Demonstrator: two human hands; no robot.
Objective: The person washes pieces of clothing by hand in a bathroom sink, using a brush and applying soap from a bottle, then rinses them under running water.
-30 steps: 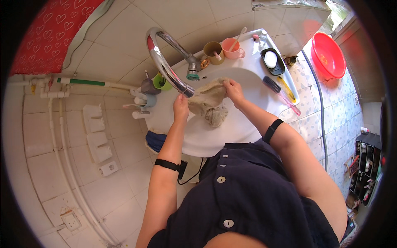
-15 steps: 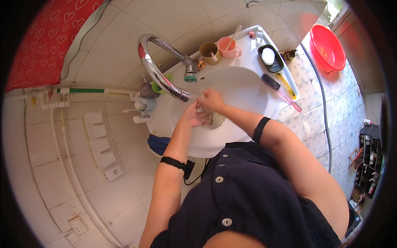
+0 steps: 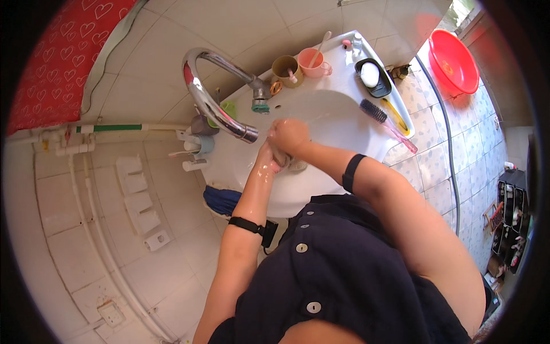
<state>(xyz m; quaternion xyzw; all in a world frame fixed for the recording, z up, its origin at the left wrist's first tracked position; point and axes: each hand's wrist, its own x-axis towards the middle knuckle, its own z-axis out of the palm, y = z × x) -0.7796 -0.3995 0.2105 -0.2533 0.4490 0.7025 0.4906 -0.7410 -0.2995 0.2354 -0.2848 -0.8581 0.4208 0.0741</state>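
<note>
Over the white washbasin (image 3: 344, 123), my two hands are pressed together. My right hand (image 3: 290, 135) is closed on a wet greyish cloth (image 3: 281, 156) and lies over the fingers of my left hand (image 3: 267, 156). Part of the cloth hangs below my right hand, towards the basin's near side. The fingers of my left hand are mostly hidden behind my right hand and the cloth. Water glistens on my left wrist. Just left of my hands is the mouth of the curved chrome tap (image 3: 248, 133).
Behind the basin stand an olive cup (image 3: 281, 67) and a pink cup (image 3: 305, 62). At right are a black soap dish (image 3: 382, 89) with white soap (image 3: 369, 74) and a hairbrush (image 3: 394, 131). A dark blue cloth (image 3: 220, 200) hangs at left; a red tub (image 3: 465, 74) stands beyond.
My right hand has come down over my left hand, whose fingers showed spread before. The cloth is now more covered by my hands. My left wrist looks wetter.
</note>
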